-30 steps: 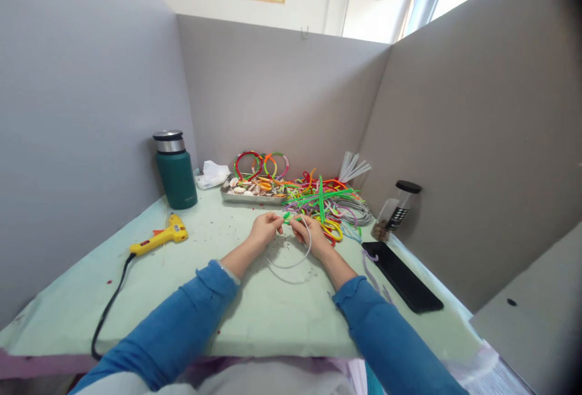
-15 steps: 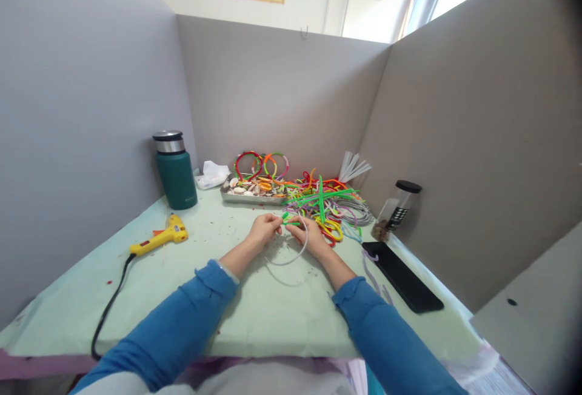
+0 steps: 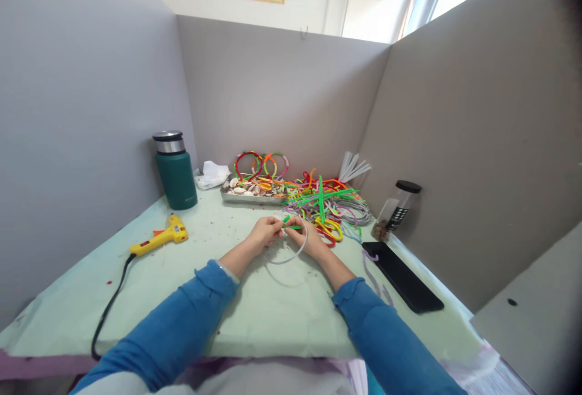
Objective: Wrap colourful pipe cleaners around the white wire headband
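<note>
My left hand (image 3: 266,232) and my right hand (image 3: 305,238) meet over the middle of the table. Between their fingertips is a green pipe cleaner (image 3: 292,226), bent around the top of a thin pale hoop (image 3: 291,260). My left thumb and fingers pinch the hoop beside the green wrap. The fingers of my right hand are closed on the pipe cleaner's other end. Below the hands hangs the rest of the hoop. Beyond them lies a pile of coloured pipe cleaners (image 3: 305,194).
A yellow glue gun (image 3: 161,236) lies at left, near a green bottle (image 3: 176,177). At the back are a metal tray (image 3: 254,200) of shells, several colourful hoops (image 3: 248,166) and white sticks (image 3: 353,168). A black phone-like slab (image 3: 404,277) and a clear jar (image 3: 395,213) are at right.
Both hands have shifted very slightly, and the green pipe cleaner has turned a little at the fingertips. Everything else is unmoved.
</note>
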Available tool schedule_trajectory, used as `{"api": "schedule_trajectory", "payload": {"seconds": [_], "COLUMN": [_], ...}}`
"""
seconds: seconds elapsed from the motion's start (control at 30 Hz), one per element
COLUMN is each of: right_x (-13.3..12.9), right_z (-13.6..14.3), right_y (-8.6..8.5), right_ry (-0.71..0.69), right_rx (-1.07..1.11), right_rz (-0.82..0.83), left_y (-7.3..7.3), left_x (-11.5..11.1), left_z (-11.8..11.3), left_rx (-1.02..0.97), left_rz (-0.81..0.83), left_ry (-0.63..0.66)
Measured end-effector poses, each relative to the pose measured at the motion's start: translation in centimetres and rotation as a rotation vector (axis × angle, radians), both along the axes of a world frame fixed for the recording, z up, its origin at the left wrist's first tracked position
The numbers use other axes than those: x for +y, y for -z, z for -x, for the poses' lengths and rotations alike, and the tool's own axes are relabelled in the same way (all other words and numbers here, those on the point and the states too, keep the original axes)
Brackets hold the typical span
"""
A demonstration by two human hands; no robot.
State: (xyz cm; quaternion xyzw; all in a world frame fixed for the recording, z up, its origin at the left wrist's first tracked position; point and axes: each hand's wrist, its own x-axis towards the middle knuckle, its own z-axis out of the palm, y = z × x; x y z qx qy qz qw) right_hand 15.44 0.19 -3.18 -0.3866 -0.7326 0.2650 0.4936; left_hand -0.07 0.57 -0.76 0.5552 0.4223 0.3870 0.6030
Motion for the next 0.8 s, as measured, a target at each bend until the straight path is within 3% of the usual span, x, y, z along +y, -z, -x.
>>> {"api": "schedule_trajectory", "payload": {"seconds": [0.33, 0.8], "right_x": [-0.25, -0.11], "right_z": [0.05, -0.14], "right_y": [-0.47, 0.02], "right_ry": [0.147, 0.062], "right_rx": [-0.084, -0.104], "right_rz": [-0.008, -0.054], "left_y": [0.00, 0.12], "left_x": [-0.04, 0.05], "left_z": [-0.05, -0.07], "left_rx": [-0.060, 0.041], "left_rz": [0.029, 0.011], "left_ry": [0.056, -0.002]}}
